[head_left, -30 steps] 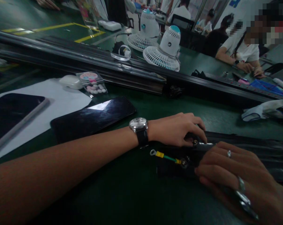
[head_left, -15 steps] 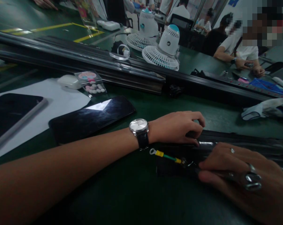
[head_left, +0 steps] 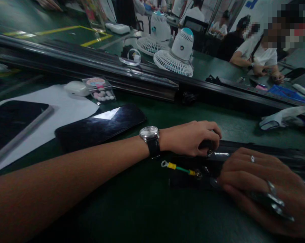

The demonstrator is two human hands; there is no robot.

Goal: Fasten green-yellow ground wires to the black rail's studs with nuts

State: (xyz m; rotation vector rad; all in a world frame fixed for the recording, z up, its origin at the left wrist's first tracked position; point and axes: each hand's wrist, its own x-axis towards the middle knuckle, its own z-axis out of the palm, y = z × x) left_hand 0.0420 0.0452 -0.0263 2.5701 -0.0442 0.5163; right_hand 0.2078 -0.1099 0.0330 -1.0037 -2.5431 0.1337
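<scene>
My left hand (head_left: pixel 192 137), with a watch (head_left: pixel 150 133) on its wrist, rests at the edge of a long black profile (head_left: pixel 258 150). Its fingers are curled, and a small metallic bit shows at the fingertips, too small to name. My right hand (head_left: pixel 263 189) is closed around a shiny metal hand tool (head_left: pixel 277 204) whose kind is mostly hidden by the fingers. Between the hands, a short green wire (head_left: pixel 183 169) with yellow sleeves and a ring terminal (head_left: pixel 164 164) sticks out left from a small fastener (head_left: pixel 198 174) on the black part.
A dark phone (head_left: pixel 101 125) lies behind my left forearm; another phone (head_left: pixel 18 126) is on white paper (head_left: pixel 73 106). Long dark rails (head_left: pixel 91 64) cross the table. Beyond are two white fans (head_left: pixel 181 50), a white glove (head_left: pixel 283 118) and a person (head_left: pixel 258 57) seated opposite.
My right hand has shifted slightly right, away from the fastener, and the tool in it has tilted. My left hand stays nearly in place.
</scene>
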